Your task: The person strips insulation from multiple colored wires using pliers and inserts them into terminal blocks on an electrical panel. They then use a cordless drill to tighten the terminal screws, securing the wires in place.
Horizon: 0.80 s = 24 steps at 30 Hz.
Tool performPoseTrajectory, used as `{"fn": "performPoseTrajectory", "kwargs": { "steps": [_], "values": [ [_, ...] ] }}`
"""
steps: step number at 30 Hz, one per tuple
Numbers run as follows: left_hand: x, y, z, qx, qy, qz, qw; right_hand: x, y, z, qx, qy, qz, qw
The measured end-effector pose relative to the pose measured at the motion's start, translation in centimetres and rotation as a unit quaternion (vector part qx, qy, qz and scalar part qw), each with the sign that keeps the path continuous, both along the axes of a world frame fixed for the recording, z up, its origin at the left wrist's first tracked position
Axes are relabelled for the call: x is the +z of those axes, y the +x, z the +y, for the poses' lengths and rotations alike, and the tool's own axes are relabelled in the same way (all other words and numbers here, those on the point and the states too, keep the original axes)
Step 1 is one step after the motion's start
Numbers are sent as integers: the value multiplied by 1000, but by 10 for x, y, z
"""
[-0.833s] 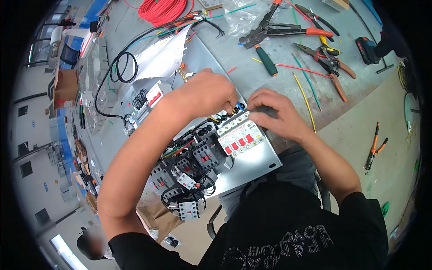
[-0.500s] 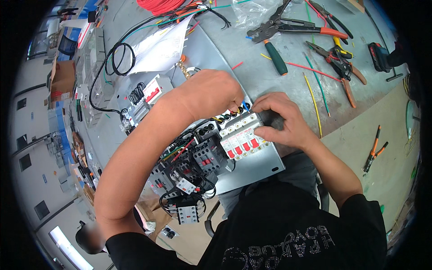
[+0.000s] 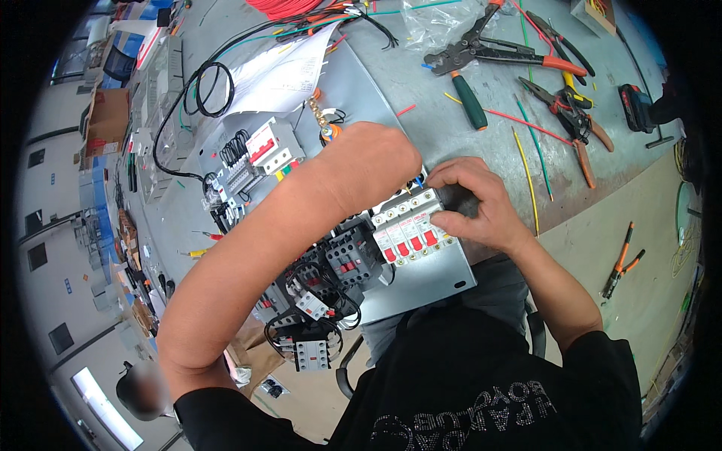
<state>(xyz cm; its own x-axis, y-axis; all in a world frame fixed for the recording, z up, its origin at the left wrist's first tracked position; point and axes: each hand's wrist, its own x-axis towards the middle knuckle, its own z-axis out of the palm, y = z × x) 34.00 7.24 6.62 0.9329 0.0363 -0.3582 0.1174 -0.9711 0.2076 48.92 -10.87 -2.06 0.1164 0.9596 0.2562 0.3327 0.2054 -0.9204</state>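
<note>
A row of white circuit breakers with red switches sits near the front edge of a grey metal mounting plate. My right hand grips its right end, thumb on the front and fingers at the far side. My left hand is curled over the far side of the row; its fingertips and whatever they hold are hidden. A blue wire end shows between my hands. Dark contactors with black wiring stand left of the breakers, partly under my left forearm.
Farther back on the plate are another breaker and a paper sheet. To the right lie a crimping tool, a green-handled screwdriver, pliers and loose wires. More pliers rest on the floor.
My left hand has shifted slightly right and turned, so its fingertips are now covered. The right hand keeps its grip. The whole view has moved a little.
</note>
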Motion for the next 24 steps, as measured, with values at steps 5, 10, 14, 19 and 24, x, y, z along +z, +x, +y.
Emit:
{"fn": "performPoseTrajectory", "kwargs": {
  "steps": [5, 10, 14, 19, 24],
  "values": [
    [0, -2, -6, -11, -1, -7, 1000, -3, -1, -1, -4, 7, -4, 1000],
    [6, -10, -1, 18, -63, -47, 997, -4, -2, -3, 0, 6, -6, 1000],
    [32, -22, 14, 124, -93, -73, 985, 1, 0, -5, -4, -21, -8, 1000],
    [33, -34, 26, 200, -94, -18, 975, 24, -1, 26, -32, -76, 21, 996],
    [21, -37, 34, 243, -141, -53, 958, 36, -16, 72, 66, -54, -188, 978]
  ]
}}
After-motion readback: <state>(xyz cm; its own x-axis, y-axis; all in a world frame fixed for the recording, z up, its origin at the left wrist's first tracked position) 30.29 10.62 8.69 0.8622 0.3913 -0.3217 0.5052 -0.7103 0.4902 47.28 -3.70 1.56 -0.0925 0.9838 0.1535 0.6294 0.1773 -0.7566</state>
